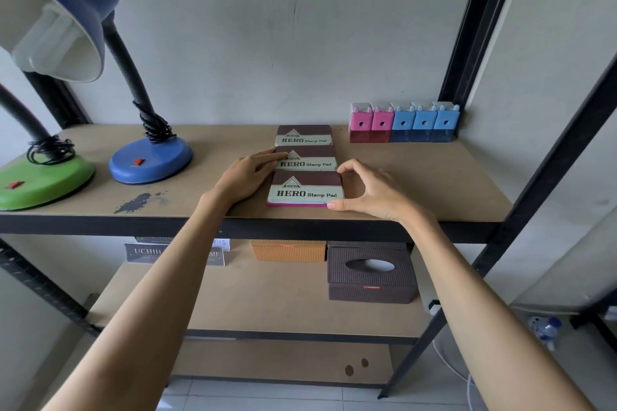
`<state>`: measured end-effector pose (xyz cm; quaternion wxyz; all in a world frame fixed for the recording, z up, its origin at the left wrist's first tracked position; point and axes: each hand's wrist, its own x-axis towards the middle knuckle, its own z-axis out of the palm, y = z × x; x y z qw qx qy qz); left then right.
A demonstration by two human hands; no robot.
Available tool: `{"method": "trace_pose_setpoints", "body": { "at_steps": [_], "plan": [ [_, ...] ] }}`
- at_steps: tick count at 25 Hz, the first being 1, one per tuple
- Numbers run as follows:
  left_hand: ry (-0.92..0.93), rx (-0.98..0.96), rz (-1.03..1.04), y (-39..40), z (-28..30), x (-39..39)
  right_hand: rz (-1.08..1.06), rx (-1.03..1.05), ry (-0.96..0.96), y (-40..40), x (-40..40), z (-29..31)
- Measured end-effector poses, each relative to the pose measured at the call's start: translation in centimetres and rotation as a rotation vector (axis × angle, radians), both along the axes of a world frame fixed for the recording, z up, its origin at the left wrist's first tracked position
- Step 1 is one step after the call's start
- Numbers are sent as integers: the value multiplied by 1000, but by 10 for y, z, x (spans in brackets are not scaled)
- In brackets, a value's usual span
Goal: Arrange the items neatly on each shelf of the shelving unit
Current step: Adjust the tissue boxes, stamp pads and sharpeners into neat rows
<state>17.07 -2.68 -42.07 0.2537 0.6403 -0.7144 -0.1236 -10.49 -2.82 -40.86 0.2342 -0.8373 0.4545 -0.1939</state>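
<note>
Squaring up three stamp pads on the top shelf (pixel 434 183) of the shelving unit, lined front to back in a column near the middle. Right hand (pixel 370 192) curved in a wide C around the nearest stamp pad (pixel 305 188), fingertip at its far right corner, thumb at the near right corner by the pink base edge; touching or a hair off, cannot tell. Left hand (pixel 248 173) laid flat with straight fingers against the left side of the middle stamp pad (pixel 305 160). Risk, as a judgement: nearest pad close to the shelf's front lip, so any pull toward the body could tip it off; uneven side pressure could skew the column or nudge the far stamp pad (pixel 303 135). Pads flat, rectangular, brown-and-cream lids marked HERO Stamp Pad, likely light and quick to slide on the smooth board. Sharpeners (pixel 404 123) in a tidy row at back right; blue lamp (pixel 150 157) and green lamp (pixel 43 177) at left.
</note>
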Motion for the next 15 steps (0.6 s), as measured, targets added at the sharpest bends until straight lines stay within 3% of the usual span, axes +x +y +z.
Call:
{"method": "trace_pose_setpoints", "body": {
  "at_steps": [15],
  "plan": [
    [11,8,-3,-2,-3,4,-6,-7,8,-3,2,-3]
  ]
}}
